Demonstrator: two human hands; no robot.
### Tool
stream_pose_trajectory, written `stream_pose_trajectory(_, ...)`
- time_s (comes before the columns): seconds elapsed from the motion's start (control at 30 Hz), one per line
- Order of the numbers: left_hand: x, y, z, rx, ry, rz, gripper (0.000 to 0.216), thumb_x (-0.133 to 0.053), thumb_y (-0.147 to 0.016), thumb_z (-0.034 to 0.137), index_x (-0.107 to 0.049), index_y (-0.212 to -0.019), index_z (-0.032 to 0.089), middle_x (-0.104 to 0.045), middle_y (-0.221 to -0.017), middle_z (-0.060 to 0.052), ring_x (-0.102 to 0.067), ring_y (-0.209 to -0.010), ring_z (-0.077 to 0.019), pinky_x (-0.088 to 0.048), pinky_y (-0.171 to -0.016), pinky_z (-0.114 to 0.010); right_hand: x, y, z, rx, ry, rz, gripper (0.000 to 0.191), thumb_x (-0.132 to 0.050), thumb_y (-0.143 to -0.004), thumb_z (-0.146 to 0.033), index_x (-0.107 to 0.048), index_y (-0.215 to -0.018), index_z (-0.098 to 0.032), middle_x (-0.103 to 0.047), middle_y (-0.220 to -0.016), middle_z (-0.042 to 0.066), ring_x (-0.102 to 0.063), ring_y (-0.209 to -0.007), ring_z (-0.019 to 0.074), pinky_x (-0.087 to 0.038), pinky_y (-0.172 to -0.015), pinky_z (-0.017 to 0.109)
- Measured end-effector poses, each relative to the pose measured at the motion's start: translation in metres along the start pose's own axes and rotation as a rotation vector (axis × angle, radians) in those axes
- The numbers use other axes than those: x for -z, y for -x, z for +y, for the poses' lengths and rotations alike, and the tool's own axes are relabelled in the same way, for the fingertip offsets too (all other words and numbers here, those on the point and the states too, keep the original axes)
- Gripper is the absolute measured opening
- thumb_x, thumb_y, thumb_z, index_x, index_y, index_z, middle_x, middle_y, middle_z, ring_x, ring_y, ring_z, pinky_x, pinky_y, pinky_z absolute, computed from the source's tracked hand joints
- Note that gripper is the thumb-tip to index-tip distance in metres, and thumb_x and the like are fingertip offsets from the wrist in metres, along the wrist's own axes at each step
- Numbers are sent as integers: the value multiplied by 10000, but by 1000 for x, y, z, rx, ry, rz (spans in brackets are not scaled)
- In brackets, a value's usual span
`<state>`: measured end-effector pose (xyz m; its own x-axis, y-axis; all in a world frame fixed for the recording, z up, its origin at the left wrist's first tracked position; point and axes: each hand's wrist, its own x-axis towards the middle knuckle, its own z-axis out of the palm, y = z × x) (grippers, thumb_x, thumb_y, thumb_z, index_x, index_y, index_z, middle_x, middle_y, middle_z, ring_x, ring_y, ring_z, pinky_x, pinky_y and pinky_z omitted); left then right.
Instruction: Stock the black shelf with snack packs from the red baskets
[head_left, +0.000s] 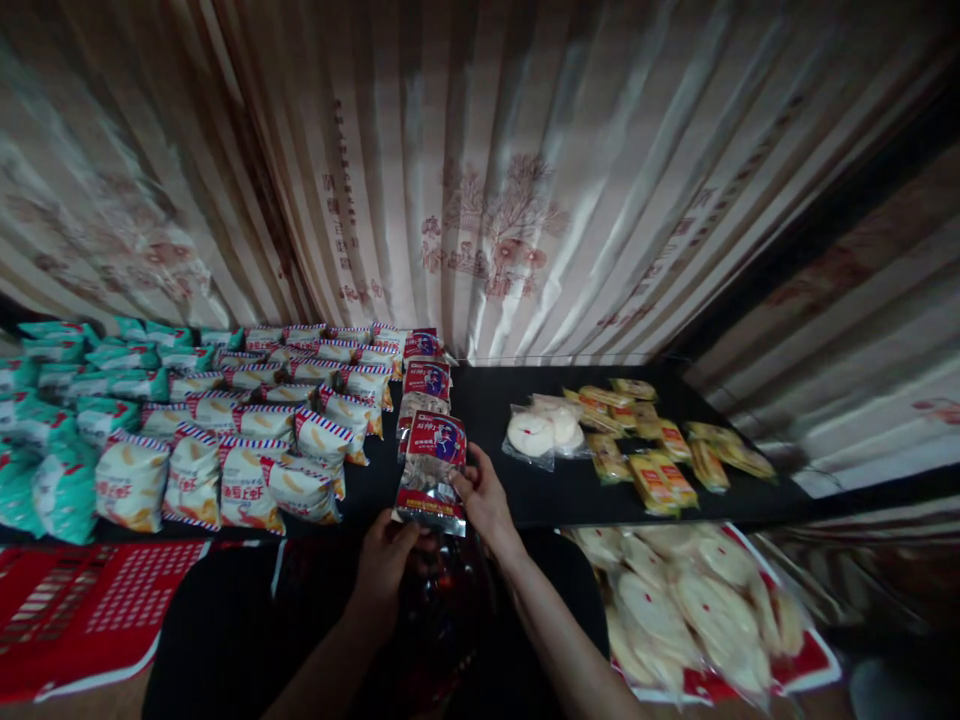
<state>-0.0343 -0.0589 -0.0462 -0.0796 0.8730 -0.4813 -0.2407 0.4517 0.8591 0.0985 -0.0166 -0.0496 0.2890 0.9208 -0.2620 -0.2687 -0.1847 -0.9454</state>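
A red snack packet with a clear window [431, 470] is between my two hands, over the front edge of the black table. My left hand [386, 560] is closed on its lower left corner, thumb on top. My right hand [486, 500] is closed on its right edge. Behind it, more red packets [426, 380] lie in a column on the table. Below my hands, in my lap, is a dark, shiny plastic bag [442, 610]; what it holds is too dark to make out.
White and orange snack bags [255, 480] and teal bags [64, 490] stand in rows at the left. On the right lie round white flatbreads [532, 435] and yellow packets [656, 480]. A red basket [135, 600] is below left; bagged flatbreads [712, 600] fill another below right. Curtains [495, 180] hang behind.
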Motion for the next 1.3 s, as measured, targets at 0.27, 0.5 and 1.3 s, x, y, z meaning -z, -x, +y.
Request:
stream_pose_trajectory(0.27, 24, 33, -18, 138, -41, -63, 394, -694, -604, 458, -612, -826, 144, -664, -642, -35, -611, -537, -155, -409, -386, -200, 7, 35, 14, -22, -8, -75, 602, -712, -643, -336, -503, -1193, -207, -626, -713, -39, -562, -578, 114, -430, -533, 215)
stream_pose_trajectory(0.5, 43, 46, -41, 251, -30, -64, 488, -741, -546, 522, -631, -831, 141, -662, -601, -43, -603, -469, -155, -411, -364, -204, 17, 60, 38, -82, -24, -65, 510, -742, -625, -352, -584, -1083, -195, -674, -773, 4, -611, -666, 157, -481, -631, 266)
stream_pose_trajectory(1.3, 30, 36, -15, 191, 59, -181, 374, -569, -662, 428, -628, -878, 128, -674, -698, -59, -617, -562, -150, -345, -423, -198, 5, 41, 26, -20, 112, 2, 446, -711, -598, -392, -665, -985, -176, -675, -670, -1, -596, -612, 179, -491, -609, 299)
